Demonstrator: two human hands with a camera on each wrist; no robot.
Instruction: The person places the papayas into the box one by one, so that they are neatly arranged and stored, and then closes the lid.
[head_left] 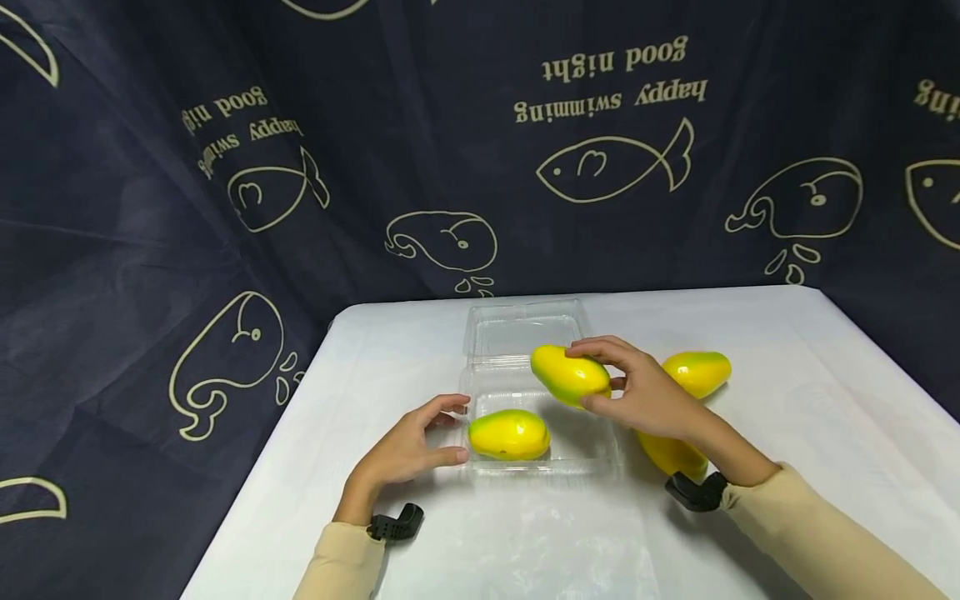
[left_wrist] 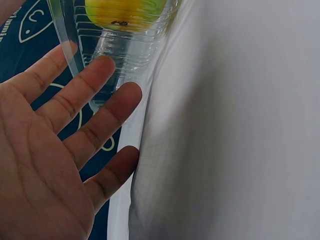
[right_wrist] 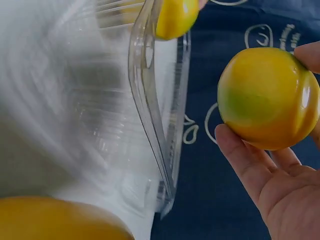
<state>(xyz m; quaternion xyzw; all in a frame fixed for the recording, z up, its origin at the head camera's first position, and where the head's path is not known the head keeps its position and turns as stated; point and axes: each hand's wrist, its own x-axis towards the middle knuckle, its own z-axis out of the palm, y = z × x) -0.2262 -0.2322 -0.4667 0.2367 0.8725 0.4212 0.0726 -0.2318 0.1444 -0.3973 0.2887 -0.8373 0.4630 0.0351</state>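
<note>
A clear plastic clamshell box (head_left: pixel 577 450) lies with its lid folded back on the white table. Inside its left part rests one yellow-green mango (head_left: pixel 510 435). My right hand (head_left: pixel 637 387) grips a second mango (head_left: pixel 570 375) above the box's right side; in the right wrist view this mango (right_wrist: pixel 267 100) sits between thumb and fingers, higher than the box rim. Close by the box's left wall is my left hand (head_left: pixel 408 442), fingers spread and holding nothing. The left wrist view shows that palm (left_wrist: pixel 40 160) with fingers extended towards the box wall (left_wrist: pixel 75 50).
Two more mangoes lie right of the box: one farther back (head_left: pixel 699 373), one nearer (head_left: pixel 671 454) and partly hidden under the right forearm. The raised lid (head_left: pixel 525 329) lies towards the back edge. A dark printed curtain (head_left: pixel 450 150) hangs behind the table.
</note>
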